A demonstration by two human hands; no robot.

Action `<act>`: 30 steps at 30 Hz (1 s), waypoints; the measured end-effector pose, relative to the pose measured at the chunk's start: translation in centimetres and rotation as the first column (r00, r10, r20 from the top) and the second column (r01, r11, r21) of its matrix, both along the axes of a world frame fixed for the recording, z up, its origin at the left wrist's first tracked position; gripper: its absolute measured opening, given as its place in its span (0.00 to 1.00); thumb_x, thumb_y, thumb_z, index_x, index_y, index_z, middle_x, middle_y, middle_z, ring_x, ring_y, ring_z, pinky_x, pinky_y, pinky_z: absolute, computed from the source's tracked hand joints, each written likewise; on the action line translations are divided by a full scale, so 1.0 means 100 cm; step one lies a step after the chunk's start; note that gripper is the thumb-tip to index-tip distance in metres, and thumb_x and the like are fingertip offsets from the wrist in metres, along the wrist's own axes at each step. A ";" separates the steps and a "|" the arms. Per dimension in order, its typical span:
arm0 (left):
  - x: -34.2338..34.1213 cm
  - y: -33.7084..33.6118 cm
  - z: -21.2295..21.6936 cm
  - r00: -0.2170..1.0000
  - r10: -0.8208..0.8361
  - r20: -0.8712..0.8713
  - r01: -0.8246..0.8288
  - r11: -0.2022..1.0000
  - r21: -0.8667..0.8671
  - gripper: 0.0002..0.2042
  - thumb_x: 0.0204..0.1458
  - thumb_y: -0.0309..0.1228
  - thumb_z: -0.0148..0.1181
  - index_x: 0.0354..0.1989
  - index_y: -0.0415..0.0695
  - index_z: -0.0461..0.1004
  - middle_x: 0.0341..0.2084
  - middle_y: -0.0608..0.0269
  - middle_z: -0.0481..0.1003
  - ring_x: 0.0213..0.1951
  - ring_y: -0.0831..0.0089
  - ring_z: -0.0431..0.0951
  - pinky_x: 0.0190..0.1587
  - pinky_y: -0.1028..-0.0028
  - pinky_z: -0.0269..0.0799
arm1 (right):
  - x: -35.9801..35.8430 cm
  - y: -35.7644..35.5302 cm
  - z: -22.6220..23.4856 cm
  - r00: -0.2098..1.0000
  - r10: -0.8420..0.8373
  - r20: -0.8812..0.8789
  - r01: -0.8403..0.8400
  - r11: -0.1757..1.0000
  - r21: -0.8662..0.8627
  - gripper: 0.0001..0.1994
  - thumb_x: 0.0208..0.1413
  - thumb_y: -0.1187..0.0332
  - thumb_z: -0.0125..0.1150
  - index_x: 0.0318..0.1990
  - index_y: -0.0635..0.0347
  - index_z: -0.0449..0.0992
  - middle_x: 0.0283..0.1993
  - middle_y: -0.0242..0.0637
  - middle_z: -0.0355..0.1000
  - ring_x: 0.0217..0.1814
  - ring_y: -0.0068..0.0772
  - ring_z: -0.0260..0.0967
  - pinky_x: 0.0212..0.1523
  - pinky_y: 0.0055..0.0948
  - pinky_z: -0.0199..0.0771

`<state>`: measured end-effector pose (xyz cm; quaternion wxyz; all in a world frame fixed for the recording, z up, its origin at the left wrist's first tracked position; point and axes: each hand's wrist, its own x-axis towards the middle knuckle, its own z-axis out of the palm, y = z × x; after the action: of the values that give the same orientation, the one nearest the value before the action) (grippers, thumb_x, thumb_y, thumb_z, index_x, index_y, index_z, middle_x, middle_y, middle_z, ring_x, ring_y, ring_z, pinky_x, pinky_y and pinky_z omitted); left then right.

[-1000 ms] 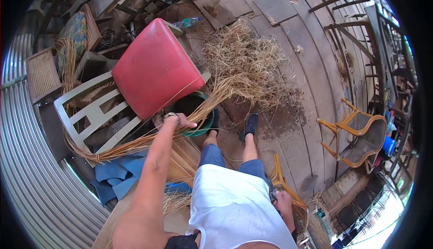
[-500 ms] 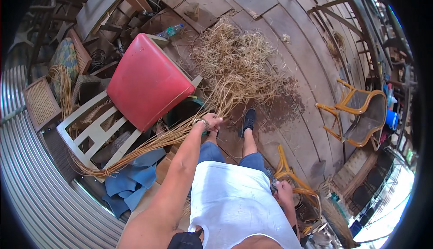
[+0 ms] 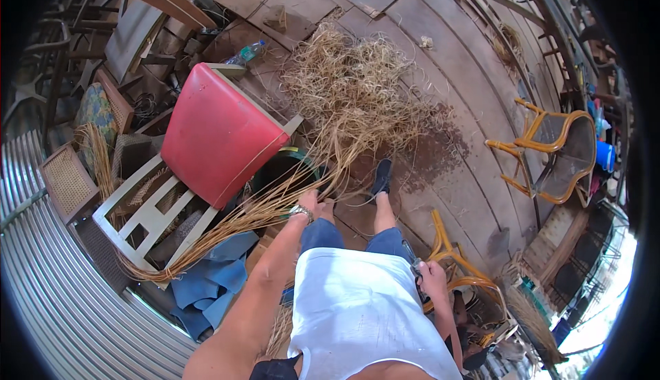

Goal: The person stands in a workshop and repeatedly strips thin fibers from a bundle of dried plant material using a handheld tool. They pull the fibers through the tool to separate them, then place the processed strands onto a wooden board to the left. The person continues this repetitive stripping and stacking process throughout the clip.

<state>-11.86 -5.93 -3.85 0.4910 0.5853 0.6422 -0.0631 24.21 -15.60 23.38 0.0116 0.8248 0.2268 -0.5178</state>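
My left hand (image 3: pixel 311 202), a banded watch on its wrist, is low beside the lower edge of a long bundle of tan rattan strips (image 3: pixel 227 231). Its fingers blend with my leg behind them, so their grip is unclear. The strips run from the pale chair back, fanning loosely toward a tangled heap of thin shavings (image 3: pixel 357 81). At my right hip, my right hand (image 3: pixel 432 278) is closed around a small dark, metallic-looking tool (image 3: pixel 414 262), its kind hard to make out. A chair with a red padded seat (image 3: pixel 223 129) lies tipped over on my left.
Behind the red seat's corner is a dark round tub (image 3: pixel 285 170). Blue sheet pieces (image 3: pixel 213 280) lie beside corrugated metal (image 3: pixel 82 297). A cane armchair (image 3: pixel 557 149) and a curved cane frame (image 3: pixel 447 249) are on the right. A plastic bottle (image 3: pixel 246 52) lies farther off.
My left hand has moved down and slightly left, away from the strips' middle. The strips, gathered tightly at it before, now spread apart. My right hand keeps its hold at my hip.
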 end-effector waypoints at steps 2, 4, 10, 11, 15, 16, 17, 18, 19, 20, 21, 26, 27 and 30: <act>-0.001 0.011 -0.001 0.988 -0.085 -0.126 0.070 0.990 -0.120 0.28 0.49 0.42 0.61 0.55 0.39 0.66 0.52 0.42 0.69 0.55 0.49 0.68 0.58 0.59 0.65 | 0.011 -0.010 0.001 1.000 -0.018 0.015 0.018 1.000 -0.026 0.13 0.62 0.60 0.52 0.30 0.61 0.67 0.15 0.33 0.66 0.11 0.21 0.59 0.13 0.24 0.59; 0.000 0.025 -0.018 0.986 -0.093 -0.138 0.056 0.966 -0.251 0.25 0.50 0.42 0.61 0.51 0.38 0.67 0.51 0.43 0.68 0.54 0.49 0.70 0.56 0.58 0.67 | 0.027 -0.023 0.000 0.998 -0.044 0.045 0.047 0.997 -0.067 0.13 0.62 0.60 0.52 0.30 0.61 0.67 0.15 0.33 0.66 0.11 0.21 0.60 0.13 0.24 0.60; 0.023 0.079 -0.063 0.986 -0.096 -0.139 0.105 0.993 0.059 0.18 0.53 0.41 0.57 0.45 0.40 0.71 0.43 0.45 0.73 0.48 0.49 0.72 0.50 0.58 0.70 | 0.075 -0.065 -0.013 0.986 -0.137 0.092 0.151 0.972 -0.178 0.15 0.61 0.60 0.53 0.27 0.62 0.66 0.15 0.33 0.65 0.12 0.22 0.62 0.13 0.25 0.60; 0.032 0.097 -0.065 0.992 -0.087 -0.096 0.088 0.996 0.009 0.18 0.53 0.40 0.56 0.45 0.39 0.72 0.42 0.46 0.74 0.48 0.50 0.73 0.50 0.59 0.70 | 0.082 -0.074 -0.021 0.985 -0.110 0.133 0.135 0.971 -0.198 0.15 0.61 0.61 0.54 0.27 0.62 0.66 0.15 0.32 0.64 0.12 0.22 0.61 0.13 0.25 0.60; 0.087 0.149 -0.092 0.998 -0.061 0.022 0.064 0.984 -0.168 0.20 0.51 0.42 0.56 0.46 0.40 0.75 0.44 0.48 0.76 0.48 0.53 0.75 0.51 0.63 0.70 | 0.095 -0.099 -0.045 0.972 -0.219 0.085 0.231 0.956 -0.180 0.14 0.62 0.61 0.53 0.26 0.59 0.64 0.14 0.31 0.61 0.09 0.22 0.57 0.09 0.24 0.55; 0.100 0.160 -0.102 0.996 -0.081 0.047 0.089 0.973 -0.214 0.20 0.51 0.43 0.56 0.46 0.40 0.75 0.44 0.48 0.76 0.49 0.53 0.75 0.51 0.63 0.70 | 0.099 -0.102 -0.051 0.965 -0.248 0.083 0.260 0.944 -0.205 0.15 0.62 0.61 0.53 0.26 0.58 0.64 0.14 0.31 0.61 0.09 0.22 0.57 0.09 0.23 0.54; 0.111 0.161 -0.128 0.997 -0.054 0.054 0.064 0.979 -0.192 0.21 0.51 0.44 0.56 0.46 0.41 0.75 0.44 0.48 0.76 0.48 0.53 0.75 0.51 0.63 0.70 | 0.103 -0.104 -0.057 0.957 -0.277 0.085 0.289 0.930 -0.226 0.15 0.62 0.61 0.53 0.26 0.58 0.64 0.14 0.31 0.61 0.09 0.21 0.57 0.09 0.23 0.54; 0.121 0.159 -0.158 0.998 -0.028 0.062 0.038 0.985 -0.171 0.21 0.51 0.45 0.56 0.46 0.41 0.75 0.43 0.49 0.77 0.48 0.53 0.75 0.51 0.63 0.70 | 0.108 -0.110 -0.063 0.948 -0.305 0.088 0.317 0.919 -0.232 0.15 0.62 0.61 0.53 0.26 0.58 0.64 0.14 0.31 0.61 0.09 0.21 0.57 0.09 0.23 0.55; 0.132 0.159 -0.186 0.997 0.000 0.072 0.011 0.988 -0.153 0.21 0.50 0.46 0.56 0.46 0.42 0.75 0.43 0.49 0.77 0.47 0.53 0.76 0.51 0.63 0.70 | 0.115 -0.116 -0.070 0.939 -0.330 0.094 0.343 0.908 -0.242 0.15 0.62 0.62 0.53 0.25 0.59 0.64 0.14 0.31 0.61 0.09 0.21 0.57 0.09 0.23 0.55; 0.143 0.165 -0.202 0.999 0.006 0.039 0.001 0.985 -0.175 0.22 0.50 0.46 0.56 0.46 0.42 0.75 0.44 0.49 0.76 0.49 0.53 0.75 0.53 0.63 0.69 | 0.117 -0.121 -0.075 0.926 -0.364 0.103 0.379 0.890 -0.253 0.15 0.62 0.62 0.54 0.25 0.59 0.64 0.14 0.31 0.62 0.09 0.21 0.58 0.09 0.23 0.55; 0.153 0.172 -0.218 1.000 0.013 0.007 -0.011 0.980 -0.197 0.22 0.50 0.47 0.56 0.46 0.43 0.75 0.46 0.49 0.76 0.50 0.54 0.74 0.54 0.63 0.68 | 0.119 -0.124 -0.079 0.911 -0.399 0.101 0.411 0.874 -0.259 0.15 0.62 0.62 0.53 0.25 0.58 0.63 0.14 0.32 0.63 0.09 0.21 0.57 0.09 0.23 0.54; 0.185 0.190 -0.317 0.978 -0.184 -0.101 0.191 0.980 0.063 0.24 0.52 0.50 0.55 0.49 0.46 0.75 0.54 0.49 0.70 0.57 0.54 0.67 0.60 0.61 0.61 | 0.131 -0.154 -0.099 0.868 -0.475 0.144 0.495 0.810 -0.314 0.15 0.64 0.61 0.52 0.26 0.57 0.62 0.14 0.33 0.64 0.09 0.20 0.56 0.08 0.23 0.53; 0.188 0.193 -0.334 0.971 -0.204 -0.124 0.212 0.976 0.053 0.24 0.52 0.50 0.55 0.50 0.46 0.75 0.55 0.49 0.69 0.58 0.53 0.66 0.61 0.61 0.60 | 0.133 -0.155 -0.101 0.856 -0.497 0.145 0.515 0.791 -0.330 0.15 0.64 0.61 0.51 0.26 0.57 0.62 0.14 0.33 0.64 0.09 0.20 0.56 0.08 0.23 0.53; 0.203 0.201 -0.367 0.939 -0.264 -0.222 0.255 0.965 -0.067 0.26 0.53 0.51 0.53 0.52 0.45 0.74 0.54 0.49 0.70 0.58 0.53 0.67 0.62 0.60 0.60 | 0.130 -0.171 -0.112 0.837 -0.520 0.171 0.546 0.766 -0.339 0.14 0.62 0.62 0.54 0.25 0.57 0.64 0.15 0.30 0.63 0.10 0.19 0.57 0.10 0.24 0.54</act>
<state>8.41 14.21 -40.50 0.4120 0.6444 0.6104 -0.2060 37.24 -32.68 12.14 0.0288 0.8541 -0.1202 -0.5053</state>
